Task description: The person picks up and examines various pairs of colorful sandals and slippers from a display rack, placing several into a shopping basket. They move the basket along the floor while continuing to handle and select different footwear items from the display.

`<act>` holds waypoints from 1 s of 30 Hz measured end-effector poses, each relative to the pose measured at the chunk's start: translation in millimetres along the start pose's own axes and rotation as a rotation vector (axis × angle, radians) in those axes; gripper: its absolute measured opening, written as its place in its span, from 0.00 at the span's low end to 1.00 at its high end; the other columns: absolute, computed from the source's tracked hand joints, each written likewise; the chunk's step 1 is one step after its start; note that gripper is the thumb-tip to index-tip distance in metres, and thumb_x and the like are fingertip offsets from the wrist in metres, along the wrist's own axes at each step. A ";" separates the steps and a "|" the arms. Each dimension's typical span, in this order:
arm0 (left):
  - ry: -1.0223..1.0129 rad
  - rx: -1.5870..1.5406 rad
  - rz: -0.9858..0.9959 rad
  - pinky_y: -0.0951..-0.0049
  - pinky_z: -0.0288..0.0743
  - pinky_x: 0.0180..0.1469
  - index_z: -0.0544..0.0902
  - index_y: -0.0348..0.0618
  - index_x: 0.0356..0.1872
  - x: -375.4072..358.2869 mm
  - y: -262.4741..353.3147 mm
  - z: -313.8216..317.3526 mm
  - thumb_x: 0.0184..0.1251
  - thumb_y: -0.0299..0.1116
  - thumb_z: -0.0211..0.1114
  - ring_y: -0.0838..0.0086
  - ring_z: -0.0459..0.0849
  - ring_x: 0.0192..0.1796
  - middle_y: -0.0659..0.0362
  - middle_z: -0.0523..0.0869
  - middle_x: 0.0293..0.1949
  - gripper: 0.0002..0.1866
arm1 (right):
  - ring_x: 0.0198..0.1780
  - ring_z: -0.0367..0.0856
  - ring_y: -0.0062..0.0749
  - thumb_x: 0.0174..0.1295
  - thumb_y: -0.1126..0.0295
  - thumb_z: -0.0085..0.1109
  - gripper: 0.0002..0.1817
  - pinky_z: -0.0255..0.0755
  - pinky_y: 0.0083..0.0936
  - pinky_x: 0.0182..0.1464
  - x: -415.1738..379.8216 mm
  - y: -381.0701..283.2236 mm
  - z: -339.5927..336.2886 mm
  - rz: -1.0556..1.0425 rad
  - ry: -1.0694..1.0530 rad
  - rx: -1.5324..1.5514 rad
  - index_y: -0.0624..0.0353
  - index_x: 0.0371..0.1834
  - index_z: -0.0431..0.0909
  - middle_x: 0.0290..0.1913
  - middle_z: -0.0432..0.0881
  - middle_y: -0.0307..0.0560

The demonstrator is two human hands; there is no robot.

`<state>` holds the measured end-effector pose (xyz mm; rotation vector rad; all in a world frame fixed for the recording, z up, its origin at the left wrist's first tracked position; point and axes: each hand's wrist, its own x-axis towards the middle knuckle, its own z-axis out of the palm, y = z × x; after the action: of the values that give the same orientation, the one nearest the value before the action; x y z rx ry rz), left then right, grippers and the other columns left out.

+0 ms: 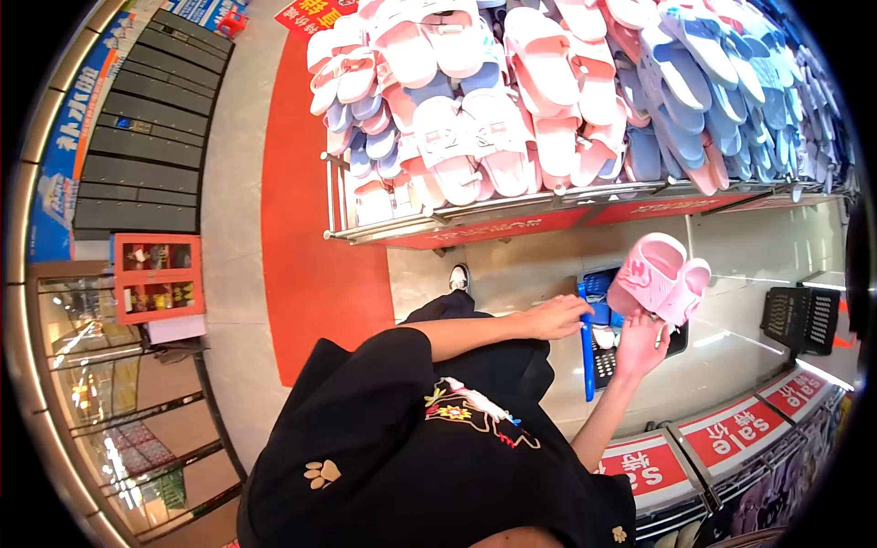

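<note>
My right hand [643, 345] grips a pair of pink slippers [650, 276] from below, raised in front of me. They are thick-soled slides with raised lettering on the straps. My left hand [554, 318] is closed at the blue handle [587, 352] of a shopping basket; its fingertips are partly hidden there. Beneath the slippers, the dark mesh basket [678, 342] holds blue items [598, 285] and something white [604, 337] that I cannot make out. The slippers and my right hand cover part of the basket.
A metal rack [438, 217] crowded with pink and blue slippers [539, 64] stands ahead. Another shelf with red sale signs [731, 429] curves along the lower right. A black basket [801, 320] sits farther right. Grey lockers [146, 119] and a red cabinet [157, 277] line the left, beyond a red floor strip [306, 228].
</note>
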<state>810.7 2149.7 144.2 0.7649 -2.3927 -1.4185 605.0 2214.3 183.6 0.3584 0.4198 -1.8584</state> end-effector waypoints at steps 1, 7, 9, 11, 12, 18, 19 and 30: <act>-0.021 -0.030 -0.004 0.60 0.63 0.60 0.68 0.43 0.58 -10.6 -1.6 -18.2 0.64 0.35 0.56 0.56 0.69 0.59 0.50 0.72 0.54 0.22 | 0.54 0.65 0.39 0.63 0.63 0.49 0.16 0.59 0.36 0.59 -11.1 23.6 27.1 0.001 -0.034 0.001 0.54 0.52 0.69 0.55 0.68 0.50; 0.392 -0.132 -0.057 0.62 0.57 0.68 0.54 0.35 0.67 -102.3 12.4 -164.9 0.53 0.44 0.70 0.58 0.64 0.66 0.45 0.64 0.63 0.46 | 0.53 0.67 0.39 0.61 0.64 0.50 0.16 0.59 0.38 0.58 -37.9 187.9 132.3 0.199 -0.167 -0.027 0.57 0.50 0.72 0.53 0.72 0.49; 0.548 -0.075 -0.161 0.62 0.58 0.67 0.53 0.33 0.68 -141.4 -2.9 -198.1 0.52 0.41 0.71 0.58 0.65 0.66 0.44 0.64 0.63 0.47 | 0.54 0.67 0.41 0.60 0.64 0.51 0.15 0.59 0.40 0.60 -37.0 249.5 153.1 0.332 -0.139 -0.056 0.58 0.48 0.72 0.52 0.72 0.51; 0.699 -0.096 -0.247 0.63 0.61 0.65 0.51 0.32 0.68 -180.4 -24.4 -227.5 0.54 0.40 0.71 0.58 0.68 0.63 0.43 0.65 0.62 0.47 | 0.55 0.66 0.42 0.59 0.64 0.52 0.15 0.59 0.41 0.62 -37.3 310.9 169.9 0.482 -0.091 -0.059 0.59 0.46 0.72 0.51 0.71 0.52; 0.821 0.100 -0.331 0.65 0.65 0.63 0.50 0.33 0.69 -201.9 -39.8 -236.7 0.55 0.39 0.71 0.60 0.70 0.61 0.45 0.66 0.62 0.47 | 0.56 0.66 0.43 0.58 0.65 0.53 0.14 0.59 0.41 0.63 -40.7 343.3 181.6 0.539 -0.044 -0.071 0.60 0.44 0.71 0.50 0.70 0.53; 1.259 -0.136 -0.541 0.65 0.74 0.51 0.54 0.34 0.65 -271.7 -77.5 -308.4 0.58 0.30 0.64 0.57 0.81 0.50 0.42 0.79 0.48 0.36 | 0.58 0.65 0.44 0.59 0.67 0.49 0.17 0.60 0.37 0.63 -23.6 487.8 200.6 0.796 0.048 -0.064 0.61 0.50 0.67 0.54 0.69 0.52; 1.265 -0.036 -0.501 0.64 0.73 0.51 0.55 0.35 0.64 -279.9 -94.5 -317.0 0.60 0.34 0.64 0.56 0.80 0.51 0.41 0.79 0.48 0.35 | 0.57 0.65 0.44 0.60 0.67 0.48 0.17 0.59 0.37 0.63 -15.5 505.5 197.4 0.809 0.068 -0.091 0.62 0.51 0.65 0.54 0.68 0.53; 0.857 -0.023 -0.846 0.65 0.76 0.47 0.68 0.36 0.54 -300.1 -242.6 -359.2 0.59 0.39 0.62 0.57 0.84 0.43 0.45 0.83 0.41 0.25 | 0.50 0.76 0.41 0.65 0.64 0.44 0.13 0.69 0.35 0.58 54.8 568.7 126.4 0.808 0.054 -0.632 0.59 0.48 0.65 0.52 0.74 0.56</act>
<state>1301.9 1959.4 123.6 2.0165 -1.4091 -0.9705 1122.6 1942.6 209.4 0.1079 0.7400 -0.8705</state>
